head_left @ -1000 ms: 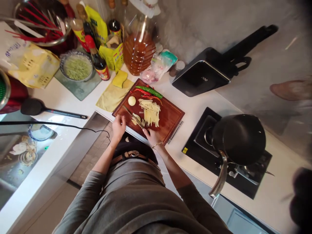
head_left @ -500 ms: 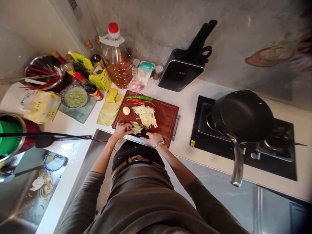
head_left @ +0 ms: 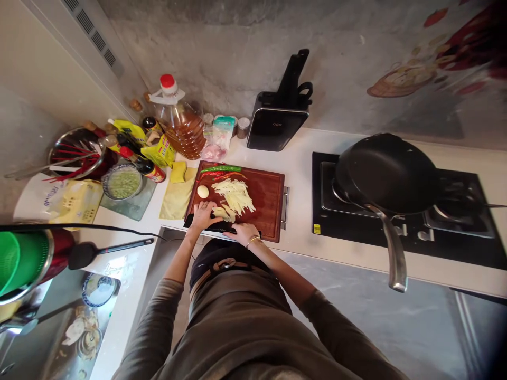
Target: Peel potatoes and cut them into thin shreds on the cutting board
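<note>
At the far left of the scene a green perforated plastic basket (head_left: 29, 253) sat in a shiny red metal pot (head_left: 62, 244), both cut off from my view. One black spatula (head_left: 82, 255) lay just right of them. Farther back, one patterned bowl (head_left: 109, 194), filled with green bits too fine to count, stood on a smooth glass slab (head_left: 146, 199). Next came one creased yellow cloth (head_left: 174, 203), and beyond it one ribbed, clear jug (head_left: 180, 129) of amber liquid.

On the white worktop (head_left: 299, 158) lay one reddish wooden board (head_left: 267, 198), rectangular and grooved round its edge. It carried one smooth, pale round piece (head_left: 203, 191) at its left. Just nearer, the left hand (head_left: 203, 215) had its fingers bent against some thin, pale slices (head_left: 225, 212); fingertips hid part of them, and I couldn't tell whether that grip pinched any. At the board's far side lay one glossy green pepper (head_left: 221, 169), with several overlapping red ones. One flat black knife (head_left: 222, 229) lay along the near edge, partly covered by both hands. Pale strips (head_left: 237, 196) formed a tangled, uncountable heap mid-board. The right hand (head_left: 246, 234) had its grip closed over the knife's right part, hiding the handle.

Farther right stood one boxy black knife block (head_left: 277, 126), then one dark round pan (head_left: 388, 174) on a glossy hob (head_left: 332, 224).
</note>
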